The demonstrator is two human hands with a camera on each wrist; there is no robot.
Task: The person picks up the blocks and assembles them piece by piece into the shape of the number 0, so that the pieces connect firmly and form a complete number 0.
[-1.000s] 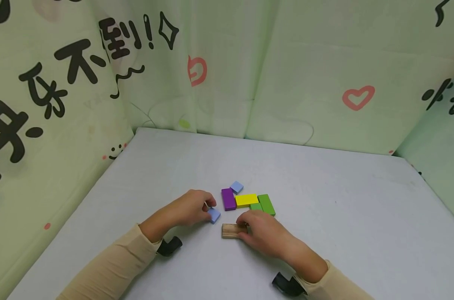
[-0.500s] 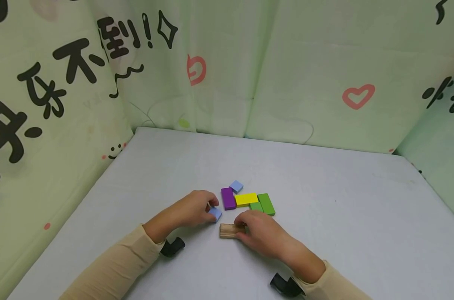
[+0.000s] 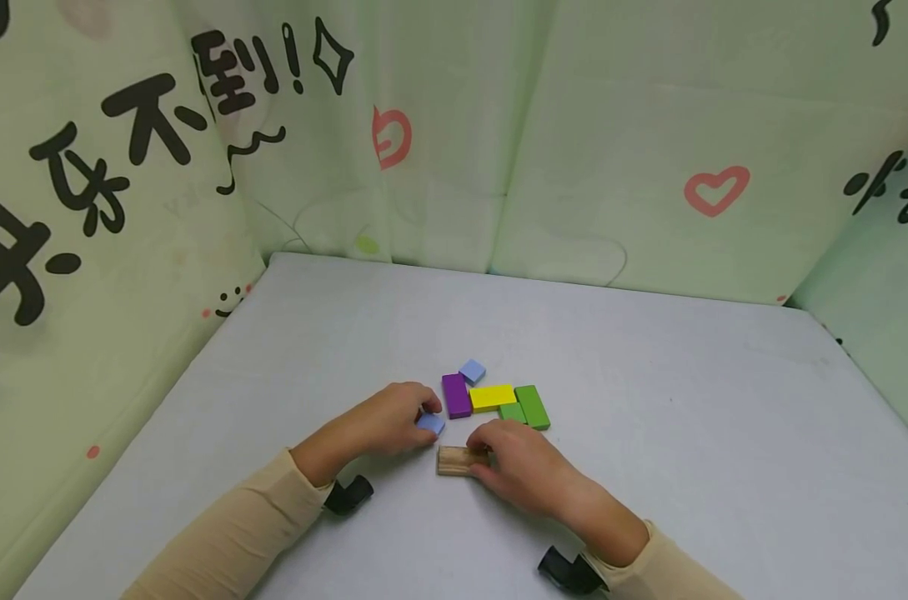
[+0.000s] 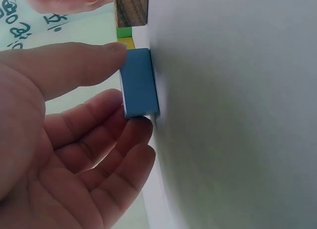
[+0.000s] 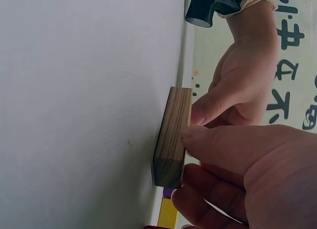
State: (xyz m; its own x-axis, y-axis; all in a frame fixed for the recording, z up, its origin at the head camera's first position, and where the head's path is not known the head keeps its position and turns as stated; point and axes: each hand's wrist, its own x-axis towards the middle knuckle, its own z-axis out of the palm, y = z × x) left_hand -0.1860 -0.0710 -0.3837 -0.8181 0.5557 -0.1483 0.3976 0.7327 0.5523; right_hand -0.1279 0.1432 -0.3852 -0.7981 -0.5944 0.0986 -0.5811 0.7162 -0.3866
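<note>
My left hand [image 3: 395, 417] pinches a light blue block [image 3: 430, 424] between thumb and fingers, low over the white table. In the left wrist view that blue block [image 4: 139, 83] shows its end face, with the thumb at its top edge. My right hand [image 3: 524, 462] grips a brown wood-grain block [image 3: 454, 461] just in front of it; the fingers cover its right end. The right wrist view has the same wooden block [image 5: 172, 135] lying along the table, the thumb on its near side. Just beyond both hands lie a purple block [image 3: 457, 396] and a yellow block [image 3: 492, 397].
Right of the yellow block are a long green block [image 3: 532, 407] and a smaller green block [image 3: 512, 412], partly behind my right hand. A second light blue block [image 3: 472, 372] sits behind the purple one. A printed pale green curtain [image 3: 574, 150] encloses the white table [image 3: 686, 433].
My left hand has shifted slightly right with the blue block, nearer the purple one. My right hand has slid a little left with the wooden block. The other blocks keep their arrangement.
</note>
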